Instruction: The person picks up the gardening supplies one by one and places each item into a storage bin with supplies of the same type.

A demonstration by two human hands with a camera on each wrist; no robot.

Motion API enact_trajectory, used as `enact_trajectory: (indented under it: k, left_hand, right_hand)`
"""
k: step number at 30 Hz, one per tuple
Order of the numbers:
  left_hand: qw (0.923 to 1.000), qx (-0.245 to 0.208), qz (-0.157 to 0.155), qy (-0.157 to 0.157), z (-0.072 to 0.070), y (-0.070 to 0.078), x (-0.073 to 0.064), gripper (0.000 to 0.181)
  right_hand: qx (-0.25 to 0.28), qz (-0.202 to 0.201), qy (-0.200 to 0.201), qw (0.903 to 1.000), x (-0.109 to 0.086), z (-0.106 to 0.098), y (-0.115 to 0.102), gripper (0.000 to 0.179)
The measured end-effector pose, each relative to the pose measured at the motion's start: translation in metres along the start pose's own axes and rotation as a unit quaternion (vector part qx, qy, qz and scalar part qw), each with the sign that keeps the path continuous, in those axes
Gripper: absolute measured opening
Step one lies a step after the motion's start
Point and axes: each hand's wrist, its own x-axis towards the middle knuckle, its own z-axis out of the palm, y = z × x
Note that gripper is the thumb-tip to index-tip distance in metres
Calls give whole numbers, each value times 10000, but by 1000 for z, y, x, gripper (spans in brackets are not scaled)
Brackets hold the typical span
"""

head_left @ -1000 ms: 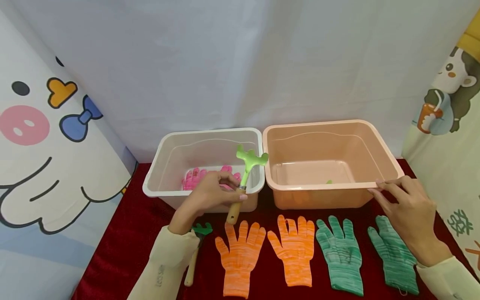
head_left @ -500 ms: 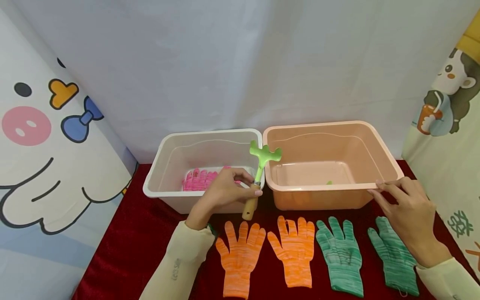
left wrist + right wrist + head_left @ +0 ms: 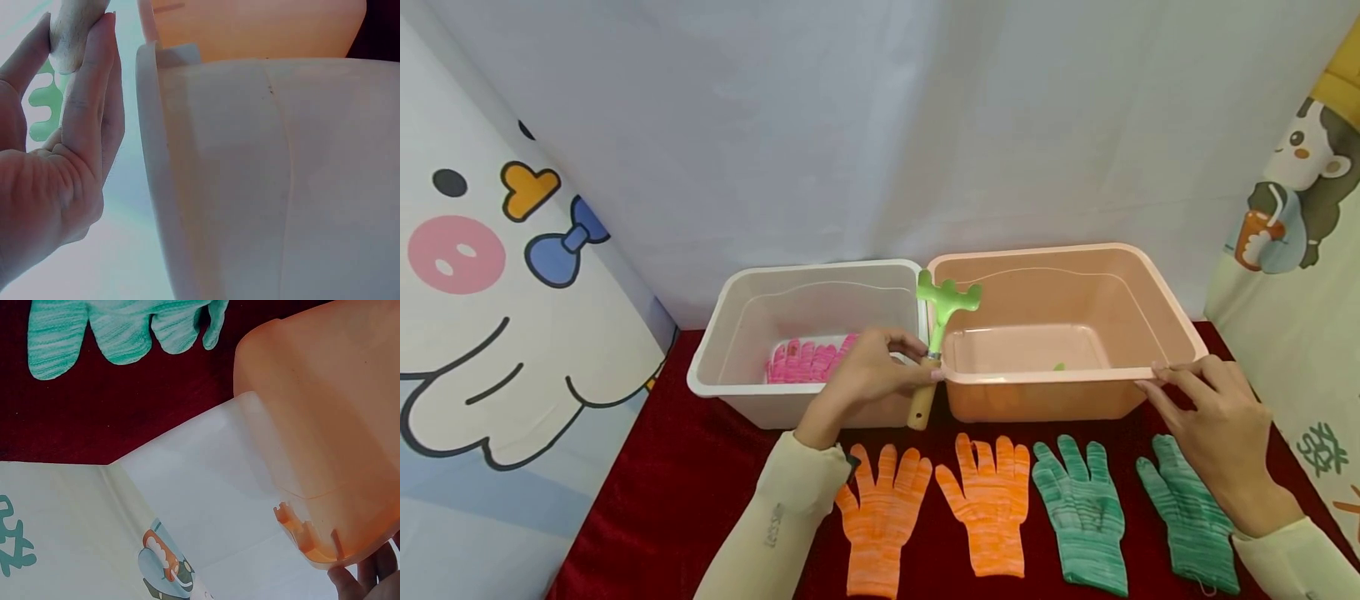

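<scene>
My left hand (image 3: 868,371) pinches the wooden handle of a small light-green hand rake (image 3: 948,296), its prongs upward. The rake's head overlaps the near left corner of the peach bin (image 3: 1030,398). In the left wrist view, thumb and fingers press either side of the wooden handle (image 3: 74,34). My right hand (image 3: 1217,417) grips the peach bin's rim at its near right corner, thumb on the outside; the right wrist view shows the fingers (image 3: 342,581) at that rim. A bit of something green (image 3: 1059,367) shows inside the peach bin.
Left of the peach bin stands a white bin (image 3: 820,268) with pink gloves (image 3: 805,362) in it. On the dark red cloth (image 3: 700,483) in front lie two orange gloves (image 3: 880,525) and two green gloves (image 3: 1082,517). A pale curtain (image 3: 775,150) hangs behind.
My left hand has carried the rake rightward, from over the white bin to the peach bin's left edge. The left sleeve now covers a second, dark-green rake on the cloth. The right hand stays put.
</scene>
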Motion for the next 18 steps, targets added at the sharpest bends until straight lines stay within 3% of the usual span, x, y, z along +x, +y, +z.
enact_trajectory:
  k: [18]
  left_hand:
    - [9998, 136, 23, 135, 7, 15, 19, 30]
  right_hand:
    - [92, 34, -12, 10000, 0, -1, -2, 63]
